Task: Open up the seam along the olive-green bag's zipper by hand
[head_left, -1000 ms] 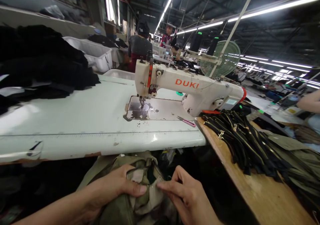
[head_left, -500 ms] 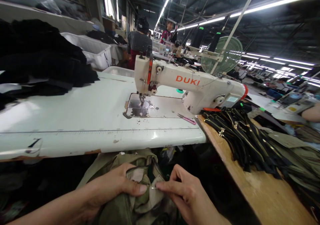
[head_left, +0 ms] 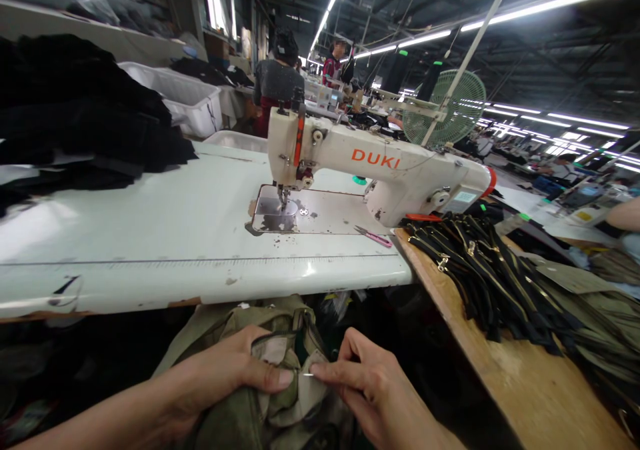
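Note:
An olive-green garment [head_left: 235, 407] is bunched below the front edge of the sewing table. My left hand [head_left: 225, 367] is closed on its folded edge, thumb on top and fingers hidden in the cloth. On the other side, my right hand [head_left: 373, 380] pinches the garment's pale inner cloth between thumb and forefinger. A small bright white sliver shows at that fingertip; I cannot make out what it is. Beyond both hands stands a white sewing machine [head_left: 375, 157] with its needle over the metal plate.
Pink-handled snips [head_left: 374, 237] lie on the sewing table [head_left: 125, 230]. Black zippers [head_left: 480, 270] and olive cloth pieces [head_left: 585, 293] cover part of the wooden side board [head_left: 500, 383]. Black fabric [head_left: 80, 117] is heaped at left, near a white bin [head_left: 200, 110]. Other people sit and stand behind.
My hands keep nearly the same hold on the garment. The white sliver at my right fingertip looks brighter now. The view has shifted very slightly.

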Motion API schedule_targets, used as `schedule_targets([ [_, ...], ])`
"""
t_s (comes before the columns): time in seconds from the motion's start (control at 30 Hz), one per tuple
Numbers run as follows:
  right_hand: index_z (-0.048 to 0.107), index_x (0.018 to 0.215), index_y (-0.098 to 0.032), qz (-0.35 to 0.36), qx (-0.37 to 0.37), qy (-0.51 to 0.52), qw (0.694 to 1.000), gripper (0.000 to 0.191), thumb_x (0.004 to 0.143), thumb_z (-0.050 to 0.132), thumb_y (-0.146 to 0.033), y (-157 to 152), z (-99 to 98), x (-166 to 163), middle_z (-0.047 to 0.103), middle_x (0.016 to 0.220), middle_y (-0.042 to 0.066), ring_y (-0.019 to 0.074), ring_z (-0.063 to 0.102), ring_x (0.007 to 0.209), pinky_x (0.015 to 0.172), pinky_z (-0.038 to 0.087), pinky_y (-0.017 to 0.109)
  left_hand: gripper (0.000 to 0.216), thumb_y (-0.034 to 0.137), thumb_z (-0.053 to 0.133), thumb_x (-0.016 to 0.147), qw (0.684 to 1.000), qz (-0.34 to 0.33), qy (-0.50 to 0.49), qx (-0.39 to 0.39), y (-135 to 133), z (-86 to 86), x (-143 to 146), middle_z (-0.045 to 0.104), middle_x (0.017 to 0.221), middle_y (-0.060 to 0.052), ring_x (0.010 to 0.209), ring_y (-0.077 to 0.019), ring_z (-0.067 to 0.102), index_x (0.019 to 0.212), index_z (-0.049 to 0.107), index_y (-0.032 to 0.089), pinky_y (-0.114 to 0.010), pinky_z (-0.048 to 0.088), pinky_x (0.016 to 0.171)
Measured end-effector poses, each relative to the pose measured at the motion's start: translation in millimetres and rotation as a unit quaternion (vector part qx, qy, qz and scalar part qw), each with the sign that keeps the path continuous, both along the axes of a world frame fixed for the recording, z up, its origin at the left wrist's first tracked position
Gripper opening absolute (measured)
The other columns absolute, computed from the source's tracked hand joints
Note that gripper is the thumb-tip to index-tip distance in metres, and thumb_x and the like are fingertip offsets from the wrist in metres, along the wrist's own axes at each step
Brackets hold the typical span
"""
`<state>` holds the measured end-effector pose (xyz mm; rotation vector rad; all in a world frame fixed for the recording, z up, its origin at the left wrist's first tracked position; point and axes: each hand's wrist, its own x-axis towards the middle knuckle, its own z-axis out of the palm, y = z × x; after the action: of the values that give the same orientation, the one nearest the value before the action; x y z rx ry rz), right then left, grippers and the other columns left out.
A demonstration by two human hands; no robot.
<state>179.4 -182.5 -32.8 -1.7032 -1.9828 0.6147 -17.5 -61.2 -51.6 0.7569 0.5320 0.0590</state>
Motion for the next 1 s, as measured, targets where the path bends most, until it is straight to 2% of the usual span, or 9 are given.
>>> schedule_targets([
  [0.17, 0.072, 0.091, -0.022, 0.010, 0.038, -0.001, 0.999, 0.026, 0.091, 0.047, -0.016, 3, -2.1, 1, 0.045, 0.075, -0.001, 0.0075, 0.044, 0.060, 0.050, 0.026, 0.019, 0.028, 0.022, 0.083, 0.062, 1.000, 0.002, -0.001, 0.003, -1, 3.2, -1, 0.073, 0.079, -0.008, 0.066, -0.0162, 0.060, 0.088, 0.077, 0.011, -0.026, 0.045, 0.068],
  [0.3, 0.072, 0.098, -0.024, 0.056, 0.073, 0.022, 0.996, 0.030, 0.090, 0.047, -0.011, 7, -2.3, 6, 0.047, 0.077, 0.000, 0.0075, 0.044, 0.062, 0.053, 0.029, 0.017, 0.024, 0.022, 0.082, 0.062, 1.000, 0.000, 0.015, 0.010, 0, 4.2, -1, 0.073, 0.078, -0.007, 0.065, -0.0150, 0.059, 0.083, 0.076, 0.010, -0.024, 0.044, 0.066],
  [0.5, 0.072, 0.101, -0.022, 0.091, 0.057, 0.020, 0.994, 0.032, 0.089, 0.047, -0.006, 12, 1.2, 10, 0.047, 0.078, 0.000, 0.0073, 0.044, 0.062, 0.054, 0.029, 0.017, 0.021, 0.019, 0.079, 0.059, 0.999, 0.001, 0.030, 0.026, 1, -0.8, 0, 0.071, 0.073, -0.007, 0.059, -0.0143, 0.056, 0.077, 0.074, 0.011, -0.024, 0.042, 0.062],
  [0.63, 0.069, 0.096, -0.019, 0.100, 0.014, 0.012, 0.995, 0.022, 0.089, 0.051, -0.008, 13, 5.0, 7, 0.048, 0.081, 0.000, 0.0081, 0.046, 0.066, 0.055, 0.030, 0.018, 0.021, 0.021, 0.080, 0.060, 0.999, -0.001, 0.034, 0.019, 1, 1.3, 0, 0.071, 0.075, -0.007, 0.061, -0.0152, 0.056, 0.077, 0.074, 0.012, -0.025, 0.042, 0.064],
  [0.77, 0.067, 0.094, -0.019, 0.104, -0.013, 0.021, 0.994, 0.019, 0.092, 0.051, -0.010, 13, 7.5, 7, 0.050, 0.084, 0.001, 0.0094, 0.048, 0.071, 0.059, 0.033, 0.019, 0.024, 0.025, 0.081, 0.062, 0.998, -0.024, 0.014, 0.058, 1, 8.7, -3, 0.068, 0.078, -0.005, 0.069, -0.0164, 0.055, 0.080, 0.072, 0.012, -0.026, 0.040, 0.068],
  [0.9, 0.068, 0.098, -0.021, 0.114, -0.022, -0.011, 0.993, 0.025, 0.090, 0.049, -0.007, 11, 12.2, 7, 0.049, 0.085, 0.002, 0.0096, 0.047, 0.070, 0.056, 0.030, 0.020, 0.021, 0.017, 0.079, 0.057, 0.993, -0.028, 0.047, 0.105, 0, 14.9, -2, 0.065, 0.073, -0.002, 0.065, -0.0154, 0.051, 0.075, 0.069, 0.014, -0.026, 0.037, 0.063],
  [1.0, 0.068, 0.094, -0.020, 0.113, -0.030, -0.012, 0.993, 0.024, 0.089, 0.049, -0.007, 9, 16.2, 6, 0.049, 0.084, 0.001, 0.0095, 0.047, 0.070, 0.055, 0.029, 0.020, 0.020, 0.018, 0.078, 0.056, 0.990, -0.029, 0.057, 0.128, -2, 16.3, 1, 0.061, 0.070, 0.000, 0.064, -0.0145, 0.047, 0.072, 0.068, 0.013, -0.025, 0.034, 0.062],
])
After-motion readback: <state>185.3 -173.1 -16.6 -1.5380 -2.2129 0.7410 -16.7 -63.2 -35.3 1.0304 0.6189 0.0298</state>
